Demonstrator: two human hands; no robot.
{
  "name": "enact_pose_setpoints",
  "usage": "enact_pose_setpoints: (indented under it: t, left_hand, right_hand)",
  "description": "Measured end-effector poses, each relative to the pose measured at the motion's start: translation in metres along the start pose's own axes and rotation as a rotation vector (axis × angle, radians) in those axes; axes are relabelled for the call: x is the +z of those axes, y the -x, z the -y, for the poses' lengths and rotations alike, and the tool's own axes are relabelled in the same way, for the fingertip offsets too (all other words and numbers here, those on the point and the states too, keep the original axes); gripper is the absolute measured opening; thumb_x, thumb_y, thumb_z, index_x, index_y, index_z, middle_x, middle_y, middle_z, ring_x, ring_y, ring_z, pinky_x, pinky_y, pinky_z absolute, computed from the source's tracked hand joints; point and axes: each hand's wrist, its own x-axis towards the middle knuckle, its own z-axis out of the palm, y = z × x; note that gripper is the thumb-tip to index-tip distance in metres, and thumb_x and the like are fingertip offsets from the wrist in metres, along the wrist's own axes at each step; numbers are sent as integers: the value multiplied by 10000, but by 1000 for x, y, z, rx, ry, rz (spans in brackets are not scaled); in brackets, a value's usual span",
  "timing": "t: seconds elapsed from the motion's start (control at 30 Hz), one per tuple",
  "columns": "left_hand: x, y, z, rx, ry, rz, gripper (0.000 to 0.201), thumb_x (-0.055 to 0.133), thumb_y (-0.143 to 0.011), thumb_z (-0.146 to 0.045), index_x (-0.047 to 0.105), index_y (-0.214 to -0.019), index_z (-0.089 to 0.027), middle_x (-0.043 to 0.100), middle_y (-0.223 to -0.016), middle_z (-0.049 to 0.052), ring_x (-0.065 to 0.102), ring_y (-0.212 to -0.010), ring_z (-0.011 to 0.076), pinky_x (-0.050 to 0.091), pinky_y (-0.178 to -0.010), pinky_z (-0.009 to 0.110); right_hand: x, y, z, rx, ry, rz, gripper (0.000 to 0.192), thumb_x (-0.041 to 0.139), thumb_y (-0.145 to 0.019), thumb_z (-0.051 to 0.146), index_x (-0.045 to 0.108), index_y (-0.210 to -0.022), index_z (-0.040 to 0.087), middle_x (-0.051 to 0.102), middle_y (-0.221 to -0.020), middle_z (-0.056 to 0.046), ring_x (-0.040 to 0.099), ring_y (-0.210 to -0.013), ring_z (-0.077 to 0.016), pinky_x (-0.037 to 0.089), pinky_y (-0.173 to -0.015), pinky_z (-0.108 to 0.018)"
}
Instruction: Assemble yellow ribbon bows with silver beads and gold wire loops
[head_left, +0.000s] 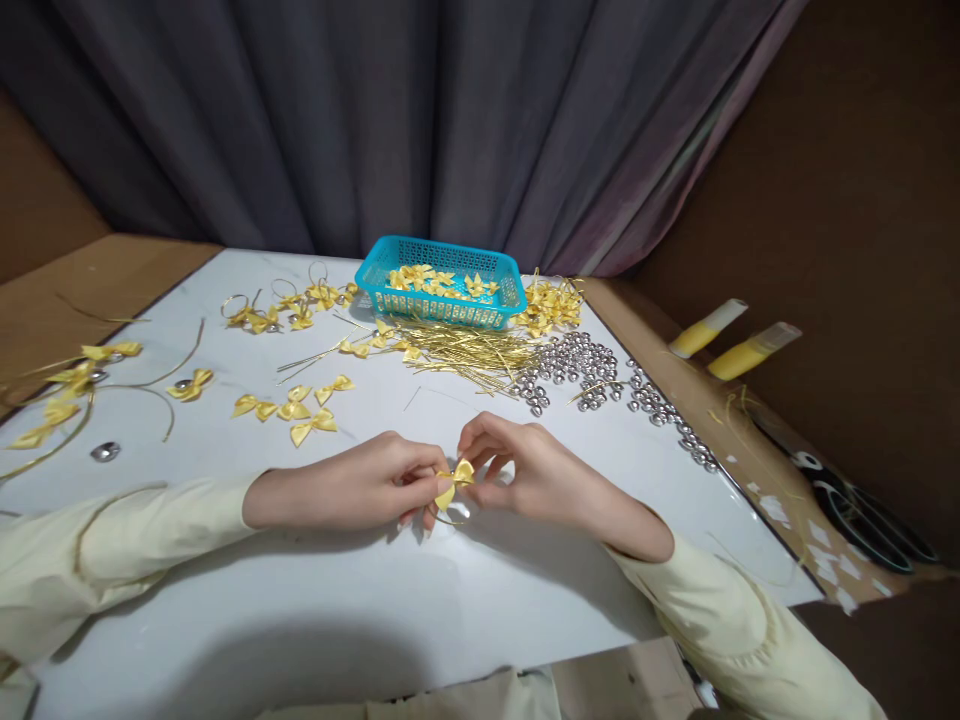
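A small yellow bow (454,482) is pinched between the left hand (375,487) and right hand (517,470) above the white worktop (390,600). Its long axis is tilted, one end pointing far right, the other near left.

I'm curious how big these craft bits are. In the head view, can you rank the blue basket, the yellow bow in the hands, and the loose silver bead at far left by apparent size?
1. Blue basket, largest by far, though farthest.
2. Yellow bow, held by both hands.
3. Silver bead, a little smaller than the bow; both lie about equally near, so this seems fair.
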Motion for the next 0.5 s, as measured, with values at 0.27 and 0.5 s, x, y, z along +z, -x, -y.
enact_pose_setpoints:
  t: [0.27, 0.5]
  left_hand:
    - [-3, 1, -1, 8, 22, 51, 280, 388, -921, -326, 546, -763, -158, 631, -662, -15, 488, -525, 82, 393, -517, 187]
    - [-3, 2, 0, 19, -4, 79, 295, 371, -939, -338, 569, -810, -161, 621, -660, -27, 498, -535, 82, 392, -538, 186]
  right_hand:
    - [1, 0, 2, 41, 51, 50, 126, 603, -686, 66, 616, -785, 143, 638, -634, 7, 610, -585, -110, 472, -570, -198]
    - [-1, -1, -4, 117, -197, 132, 87, 605, -724, 133, 607, -811, 138, 676, -679, -24, 655, -650, -137, 503, -610, -224]
